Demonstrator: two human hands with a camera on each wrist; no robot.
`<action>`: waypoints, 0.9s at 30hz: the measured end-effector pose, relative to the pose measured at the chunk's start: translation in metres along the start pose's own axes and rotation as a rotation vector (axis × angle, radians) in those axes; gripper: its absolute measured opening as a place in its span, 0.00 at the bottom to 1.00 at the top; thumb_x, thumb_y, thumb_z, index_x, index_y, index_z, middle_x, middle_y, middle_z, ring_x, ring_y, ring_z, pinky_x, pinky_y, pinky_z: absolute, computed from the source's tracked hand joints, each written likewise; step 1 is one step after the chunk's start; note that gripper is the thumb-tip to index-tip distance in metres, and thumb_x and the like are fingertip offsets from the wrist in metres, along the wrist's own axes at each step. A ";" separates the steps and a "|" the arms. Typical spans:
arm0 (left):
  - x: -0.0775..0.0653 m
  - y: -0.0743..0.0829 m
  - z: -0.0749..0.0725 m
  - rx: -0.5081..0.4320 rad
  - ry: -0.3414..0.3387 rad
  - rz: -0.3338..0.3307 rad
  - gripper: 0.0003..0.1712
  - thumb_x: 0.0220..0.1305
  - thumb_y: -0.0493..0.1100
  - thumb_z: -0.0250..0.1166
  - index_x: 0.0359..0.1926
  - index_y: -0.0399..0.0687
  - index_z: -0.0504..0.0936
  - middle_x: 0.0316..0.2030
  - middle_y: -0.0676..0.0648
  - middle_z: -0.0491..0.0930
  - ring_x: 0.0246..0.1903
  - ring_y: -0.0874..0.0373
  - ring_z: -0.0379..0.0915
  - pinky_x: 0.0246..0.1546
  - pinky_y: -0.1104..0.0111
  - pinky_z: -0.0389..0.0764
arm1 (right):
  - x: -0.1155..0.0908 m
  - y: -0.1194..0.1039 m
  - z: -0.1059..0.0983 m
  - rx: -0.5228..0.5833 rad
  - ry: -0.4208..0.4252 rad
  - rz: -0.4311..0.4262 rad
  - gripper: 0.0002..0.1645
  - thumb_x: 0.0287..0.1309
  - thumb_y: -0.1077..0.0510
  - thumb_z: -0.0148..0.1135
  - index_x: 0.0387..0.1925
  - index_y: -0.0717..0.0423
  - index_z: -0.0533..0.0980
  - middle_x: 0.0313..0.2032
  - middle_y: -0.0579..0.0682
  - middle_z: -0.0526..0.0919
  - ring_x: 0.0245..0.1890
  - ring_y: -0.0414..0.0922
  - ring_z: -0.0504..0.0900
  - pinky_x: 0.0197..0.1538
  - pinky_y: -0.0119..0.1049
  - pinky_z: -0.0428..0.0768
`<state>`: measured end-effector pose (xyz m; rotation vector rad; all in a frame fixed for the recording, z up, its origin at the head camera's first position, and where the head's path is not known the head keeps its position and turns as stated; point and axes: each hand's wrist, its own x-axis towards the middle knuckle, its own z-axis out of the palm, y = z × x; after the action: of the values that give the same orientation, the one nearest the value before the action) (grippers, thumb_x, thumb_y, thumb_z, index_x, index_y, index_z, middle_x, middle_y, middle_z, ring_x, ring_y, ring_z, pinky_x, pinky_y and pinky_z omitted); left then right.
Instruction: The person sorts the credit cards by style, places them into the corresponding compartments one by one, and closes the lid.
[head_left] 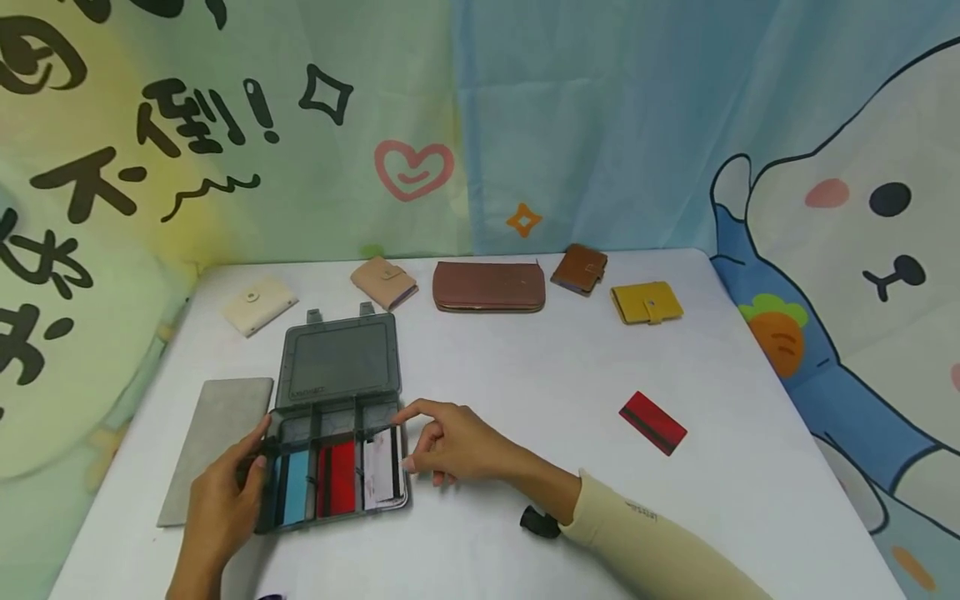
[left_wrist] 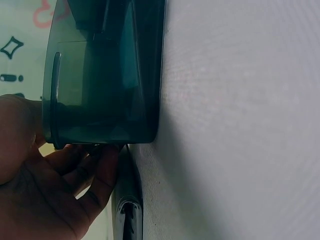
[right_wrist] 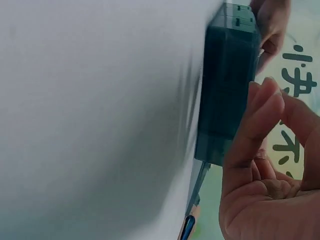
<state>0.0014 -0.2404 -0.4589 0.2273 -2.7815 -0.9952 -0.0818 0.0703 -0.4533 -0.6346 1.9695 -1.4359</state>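
A dark grey translucent box (head_left: 336,422) stands with its lid (head_left: 341,362) flipped back. Its compartments hold blue cards (head_left: 297,486), red cards (head_left: 342,477) and white cards (head_left: 378,468), each with a dark stripe. At the box's left side, my left hand (head_left: 225,496) grips the wall, thumb over the rim; the left wrist view shows its fingers below the box's corner. My right hand (head_left: 457,442) is bent over the right rim, index fingertip at the white cards' back edge and thumb beside the right wall. Nothing shows held between those fingertips, which stand apart in the head view.
A grey flat folder-like item (head_left: 213,450) lies left of the box. A red striped card (head_left: 652,422) lies at right. Along the back are a cream wallet (head_left: 260,306), tan wallet (head_left: 384,282), long brown wallet (head_left: 489,287), small brown wallet (head_left: 579,269) and yellow wallet (head_left: 647,302).
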 end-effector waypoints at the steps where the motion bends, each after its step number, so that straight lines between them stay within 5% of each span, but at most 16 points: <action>1: 0.000 -0.001 0.001 -0.001 -0.001 0.001 0.32 0.69 0.29 0.55 0.71 0.52 0.69 0.62 0.31 0.75 0.60 0.31 0.72 0.53 0.39 0.74 | 0.000 0.000 0.001 -0.029 -0.002 0.010 0.33 0.58 0.58 0.71 0.64 0.44 0.71 0.27 0.48 0.87 0.18 0.55 0.83 0.20 0.37 0.79; 6: 0.000 -0.002 0.001 -0.006 -0.002 0.001 0.32 0.69 0.29 0.55 0.71 0.52 0.69 0.62 0.30 0.75 0.60 0.31 0.72 0.53 0.39 0.74 | -0.009 0.009 -0.010 -0.128 0.021 0.021 0.31 0.57 0.55 0.73 0.62 0.45 0.73 0.27 0.41 0.86 0.19 0.52 0.84 0.23 0.36 0.80; 13: 0.001 -0.003 0.000 0.000 -0.002 -0.007 0.32 0.70 0.29 0.55 0.72 0.53 0.69 0.62 0.31 0.75 0.60 0.33 0.74 0.51 0.41 0.76 | -0.043 0.024 -0.052 -0.225 0.105 0.064 0.29 0.56 0.52 0.73 0.59 0.48 0.76 0.30 0.42 0.86 0.19 0.44 0.77 0.24 0.29 0.72; 17: 0.001 -0.003 0.001 0.019 0.003 0.004 0.32 0.69 0.29 0.55 0.71 0.53 0.69 0.61 0.31 0.76 0.56 0.37 0.77 0.46 0.46 0.79 | -0.073 0.039 -0.080 -0.293 0.237 0.105 0.30 0.54 0.52 0.75 0.59 0.46 0.76 0.33 0.42 0.85 0.23 0.42 0.76 0.27 0.30 0.75; 23: 0.001 -0.004 0.001 0.045 0.023 0.023 0.31 0.68 0.29 0.57 0.70 0.52 0.71 0.59 0.32 0.78 0.49 0.43 0.80 0.35 0.69 0.79 | -0.118 0.056 -0.120 -0.392 0.458 0.259 0.33 0.49 0.51 0.78 0.58 0.44 0.76 0.40 0.46 0.84 0.29 0.45 0.76 0.30 0.32 0.76; 27: 0.001 -0.003 0.002 0.044 0.024 0.013 0.31 0.68 0.30 0.57 0.70 0.52 0.71 0.59 0.32 0.78 0.51 0.41 0.80 0.38 0.60 0.81 | -0.146 0.063 -0.140 -0.493 0.558 0.357 0.35 0.48 0.49 0.79 0.58 0.49 0.75 0.43 0.53 0.80 0.36 0.48 0.75 0.34 0.35 0.75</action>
<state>0.0004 -0.2419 -0.4622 0.2249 -2.7819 -0.9235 -0.0819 0.2816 -0.4540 -0.0491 2.7438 -0.9692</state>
